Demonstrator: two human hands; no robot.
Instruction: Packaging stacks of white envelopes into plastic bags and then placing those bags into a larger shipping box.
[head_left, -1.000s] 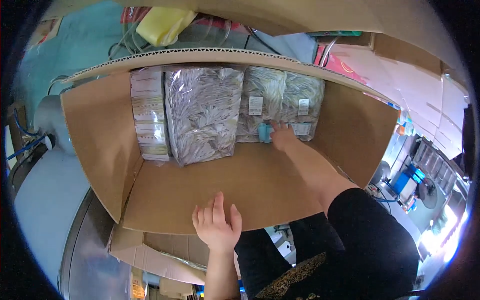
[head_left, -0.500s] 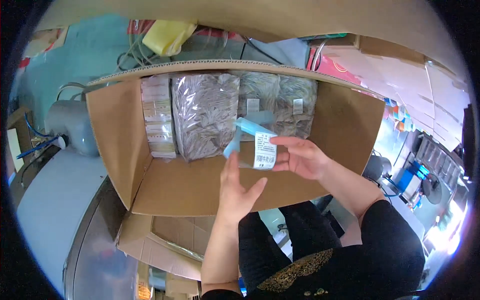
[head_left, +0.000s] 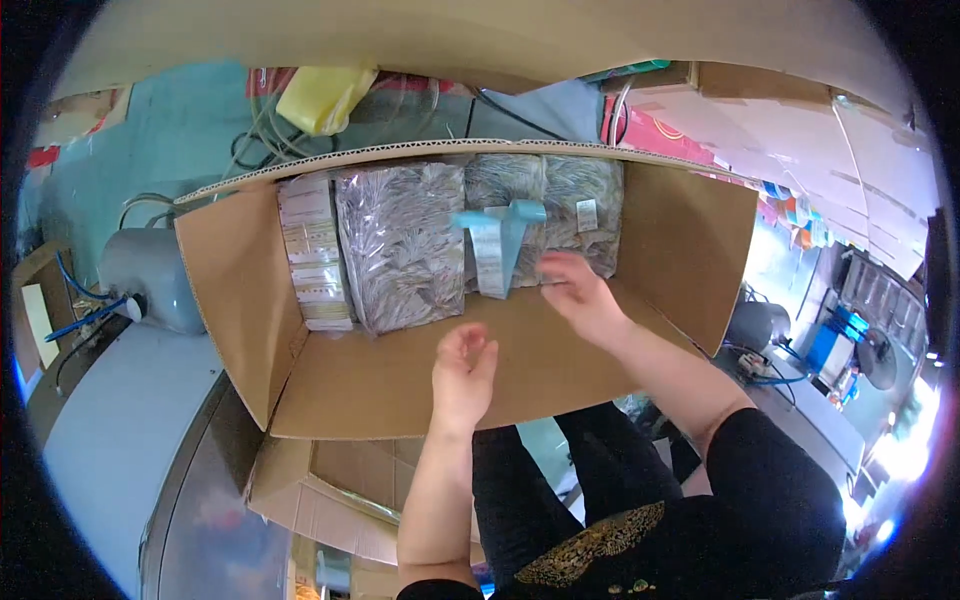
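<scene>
A light-blue strip with a white printed label (head_left: 488, 250) is apart from both my hands, in front of the wrapped bundles. Whether it is in the air or resting on them I cannot tell. My left hand (head_left: 464, 375) is over the near part of the cardboard box (head_left: 390, 390), empty, with fingers loosely curled and thumb apart. My right hand (head_left: 582, 298) is just right of the strip, also empty, its fingers spread and slightly blurred. Along the box's far wall stand a large clear-wrapped grey bundle (head_left: 405, 245), smaller labelled bundles (head_left: 583, 185) and a stack of banded packs (head_left: 318, 260).
The box's side flaps (head_left: 230, 300) stand up around the opening. A grey rounded machine (head_left: 150, 275) and a pale work surface (head_left: 125, 400) are at left. Beyond the box lies a yellow bag (head_left: 322, 100) among cables. Another carton (head_left: 345, 490) sits below the box's near edge.
The labelled blue strip has left my hands and is farther into the box, turned differently. My left hand has drawn back slightly with its fingers curling, and my right hand has moved slightly away.
</scene>
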